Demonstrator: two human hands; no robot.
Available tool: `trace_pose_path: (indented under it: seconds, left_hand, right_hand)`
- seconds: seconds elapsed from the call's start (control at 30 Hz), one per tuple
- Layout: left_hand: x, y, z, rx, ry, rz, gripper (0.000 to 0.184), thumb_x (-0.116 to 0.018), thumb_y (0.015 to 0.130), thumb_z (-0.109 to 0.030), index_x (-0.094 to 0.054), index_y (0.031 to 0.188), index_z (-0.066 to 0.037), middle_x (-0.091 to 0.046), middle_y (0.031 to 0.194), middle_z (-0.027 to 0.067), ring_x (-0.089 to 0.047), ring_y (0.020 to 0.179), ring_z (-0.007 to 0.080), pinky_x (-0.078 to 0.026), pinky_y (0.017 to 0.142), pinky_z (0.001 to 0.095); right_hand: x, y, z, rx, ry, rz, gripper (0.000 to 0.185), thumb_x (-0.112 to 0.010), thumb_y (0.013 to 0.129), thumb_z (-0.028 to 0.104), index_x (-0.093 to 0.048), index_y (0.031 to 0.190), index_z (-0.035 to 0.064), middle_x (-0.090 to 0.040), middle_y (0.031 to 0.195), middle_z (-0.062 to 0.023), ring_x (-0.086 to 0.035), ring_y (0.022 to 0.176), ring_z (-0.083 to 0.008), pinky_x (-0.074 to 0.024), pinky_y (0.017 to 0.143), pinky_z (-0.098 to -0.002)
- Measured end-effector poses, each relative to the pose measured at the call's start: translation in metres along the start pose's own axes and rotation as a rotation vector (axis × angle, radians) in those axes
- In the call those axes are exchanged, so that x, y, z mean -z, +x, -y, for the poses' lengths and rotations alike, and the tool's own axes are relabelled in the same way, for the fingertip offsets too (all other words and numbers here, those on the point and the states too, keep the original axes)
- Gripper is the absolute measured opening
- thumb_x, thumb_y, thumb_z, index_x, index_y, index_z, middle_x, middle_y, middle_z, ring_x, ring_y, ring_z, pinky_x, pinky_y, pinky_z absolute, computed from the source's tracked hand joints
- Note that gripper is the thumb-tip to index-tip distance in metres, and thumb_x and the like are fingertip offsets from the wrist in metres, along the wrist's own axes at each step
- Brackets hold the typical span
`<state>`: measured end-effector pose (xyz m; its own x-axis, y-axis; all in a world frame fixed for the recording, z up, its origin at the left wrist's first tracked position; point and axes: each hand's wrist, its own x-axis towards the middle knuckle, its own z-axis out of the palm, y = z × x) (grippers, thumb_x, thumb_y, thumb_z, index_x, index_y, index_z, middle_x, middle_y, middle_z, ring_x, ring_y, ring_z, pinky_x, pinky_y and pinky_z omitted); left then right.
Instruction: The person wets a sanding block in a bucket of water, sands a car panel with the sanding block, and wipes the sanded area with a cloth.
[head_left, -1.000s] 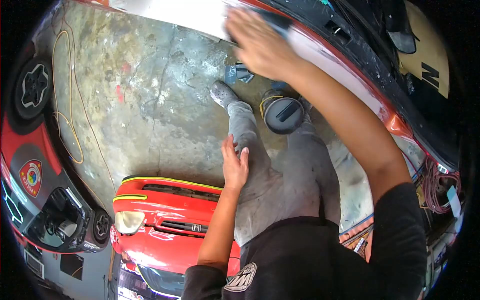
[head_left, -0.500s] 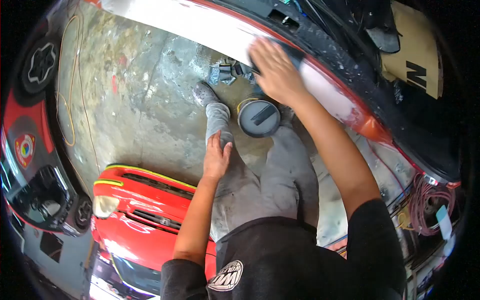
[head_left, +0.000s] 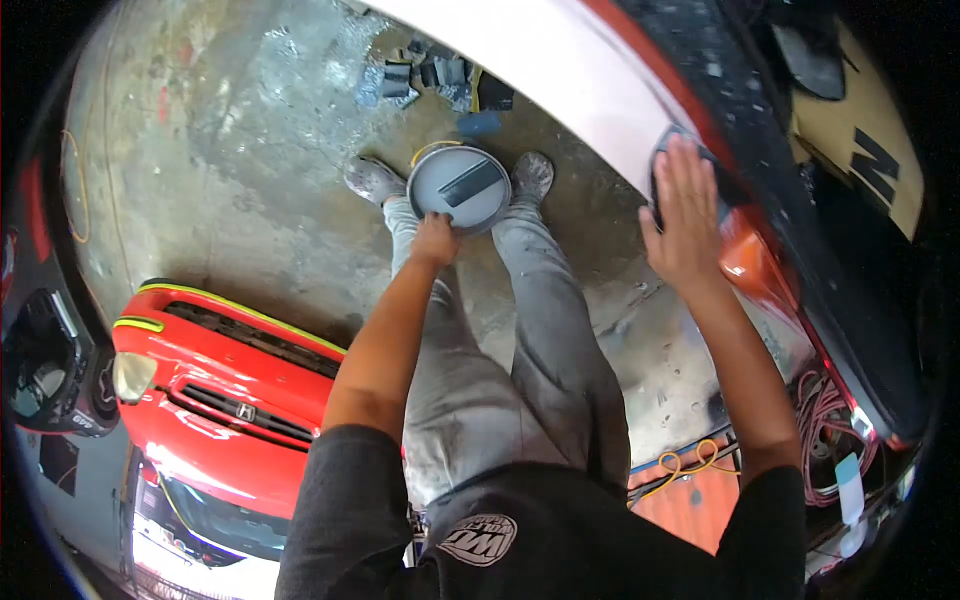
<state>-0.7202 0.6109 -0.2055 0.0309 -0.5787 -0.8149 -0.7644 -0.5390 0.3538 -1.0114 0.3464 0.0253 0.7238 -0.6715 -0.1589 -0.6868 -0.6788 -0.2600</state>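
My left hand [head_left: 436,239] has its fingers closed over the near rim of a round grey bucket [head_left: 428,172] between my feet. A dark rectangular block or pad [head_left: 470,184] lies across the bucket's top, within the rim. My right hand [head_left: 685,215] lies nearly flat on a whitish car body panel [head_left: 590,85], beside an orange lamp [head_left: 745,250]. Under its palm and fingers is a dark sanding sheet [head_left: 658,170], mostly hidden by the hand.
Several dark sheet pieces [head_left: 440,72] lie on the wet concrete floor [head_left: 270,150]. A red car front [head_left: 230,400] stands at lower left. Cardboard [head_left: 865,130] is at upper right, coiled hose [head_left: 818,430] at lower right.
My left hand has gone from above my leg down to the bucket rim. The right hand has slid along the panel toward the orange lamp with the dark sheet. The view has shifted.
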Motion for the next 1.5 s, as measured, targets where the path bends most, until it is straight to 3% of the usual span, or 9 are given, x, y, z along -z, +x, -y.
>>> trace_pose_path:
  seconds: [0.13,0.23,0.33,0.67,0.8,0.87,0.93,1.2,1.5]
  left_hand:
    - [-0.064,0.12,0.048,0.024,-0.078,-0.364,0.034,-0.059,0.098,-0.029,-0.061,0.116,0.0,-0.063,0.117,0.0305,-0.061,0.11,0.047,-0.049,0.099,0.0532]
    - [-0.049,0.166,0.046,0.238,-0.098,0.07,0.039,-0.049,0.098,-0.029,-0.073,0.11,-0.001,-0.07,0.117,0.029,-0.067,0.114,0.0421,-0.051,0.101,0.0519]
    - [-0.07,0.212,0.068,-0.046,0.193,0.443,0.039,-0.052,0.094,-0.028,-0.077,0.113,-0.005,-0.07,0.126,0.0201,-0.067,0.118,0.0375,-0.051,0.103,0.0493]
    - [-0.077,0.219,0.082,-0.037,0.157,0.406,0.038,-0.051,0.094,-0.029,-0.078,0.108,-0.005,-0.071,0.122,0.0229,-0.069,0.114,0.0386,-0.051,0.102,0.0487]
    - [-0.045,0.164,0.074,-0.076,0.128,0.198,0.037,-0.052,0.094,-0.031,-0.078,0.101,-0.005,-0.073,0.111,0.0249,-0.068,0.107,0.0434,-0.052,0.099,0.0517]
    - [-0.019,0.108,0.051,0.043,-0.111,-0.066,0.033,-0.058,0.094,-0.029,-0.074,0.106,-0.003,-0.071,0.104,0.0249,-0.065,0.103,0.0471,-0.051,0.097,0.0536]
    - [-0.017,0.059,0.04,-0.13,-0.151,-0.56,0.033,-0.063,0.094,-0.022,-0.067,0.119,-0.001,-0.068,0.107,0.0254,-0.062,0.103,0.048,-0.049,0.099,0.0525]
    - [0.166,-0.183,-0.134,0.057,-0.883,-0.252,0.037,-0.054,0.103,-0.018,-0.058,0.132,0.004,-0.067,0.119,0.0226,-0.063,0.115,0.0367,-0.047,0.1,0.0406]
    - [0.252,-0.296,-0.281,-0.392,-0.731,-0.351,0.036,-0.047,0.107,-0.021,-0.063,0.124,0.007,-0.065,0.123,0.026,-0.063,0.114,0.0388,-0.046,0.101,0.042]
  right_hand:
    - [-0.004,-0.004,-0.005,0.037,-0.05,-0.004,0.075,-0.059,0.096,0.026,-0.03,0.16,0.0003,-0.029,0.166,-0.0261,-0.026,0.154,-0.0466,-0.0165,0.124,-0.0617]
    - [0.004,-0.007,-0.006,0.039,-0.074,0.045,0.073,-0.052,0.101,0.031,-0.027,0.16,-0.0041,-0.024,0.165,-0.0328,-0.022,0.154,-0.0509,-0.0136,0.124,-0.062]
    - [0.003,-0.01,-0.007,0.026,-0.072,0.014,0.072,-0.048,0.104,0.034,-0.027,0.16,-0.0064,-0.019,0.166,-0.0347,-0.018,0.155,-0.0499,-0.0127,0.124,-0.0603]
    - [0.004,-0.012,-0.008,0.044,-0.112,0.057,0.073,-0.051,0.102,0.028,-0.023,0.159,-0.0097,-0.016,0.164,-0.0391,-0.015,0.153,-0.0557,-0.0109,0.123,-0.0645]
    - [0.001,-0.006,-0.004,0.041,-0.118,0.054,0.074,-0.055,0.099,0.027,-0.026,0.16,-0.0038,-0.025,0.164,-0.033,-0.022,0.154,-0.051,-0.0144,0.124,-0.0636]
    - [-0.002,-0.004,-0.004,0.048,-0.117,0.044,0.075,-0.058,0.096,0.026,-0.029,0.158,-0.0035,-0.026,0.165,-0.0302,-0.023,0.154,-0.0479,-0.0149,0.125,-0.0618]
    - [-0.002,-0.002,-0.002,0.048,-0.105,0.034,0.077,-0.061,0.092,0.024,-0.031,0.157,-0.0032,-0.027,0.166,-0.0278,-0.024,0.155,-0.0449,-0.0151,0.126,-0.0593]
    - [0.013,0.004,0.004,0.023,0.033,0.065,0.088,-0.07,0.081,0.019,-0.032,0.157,-0.0018,-0.026,0.168,-0.0224,-0.021,0.158,-0.0347,-0.0147,0.129,-0.0498]
    - [0.061,-0.07,0.051,-0.143,0.502,0.019,0.083,-0.065,0.084,0.008,-0.028,0.157,-0.0058,-0.022,0.167,-0.0261,-0.021,0.155,-0.0431,-0.0175,0.128,-0.0527]
